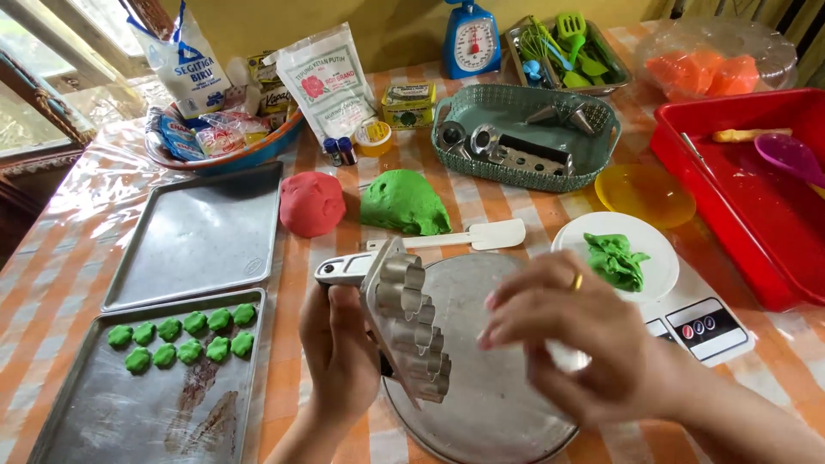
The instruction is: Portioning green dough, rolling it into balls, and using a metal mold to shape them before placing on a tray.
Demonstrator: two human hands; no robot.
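Head view: a person works over a round pan (490, 404) on the desk (292, 378).
Left hand (339, 352): fingers closed round a metal mold (408, 331), held tilted over the pan's left edge.
Right hand (567, 344): fingers loosely curled just right of the mold, blurred; whether they hold anything cannot be told.
Risk: the tilted mold could slip and drop onto the pan.
Count: ten green pieces (185, 338) on the near tray (112, 421) left of the pan; two trays; one red dough ball (311, 204) and one green dough ball (404, 202) beyond the pan.
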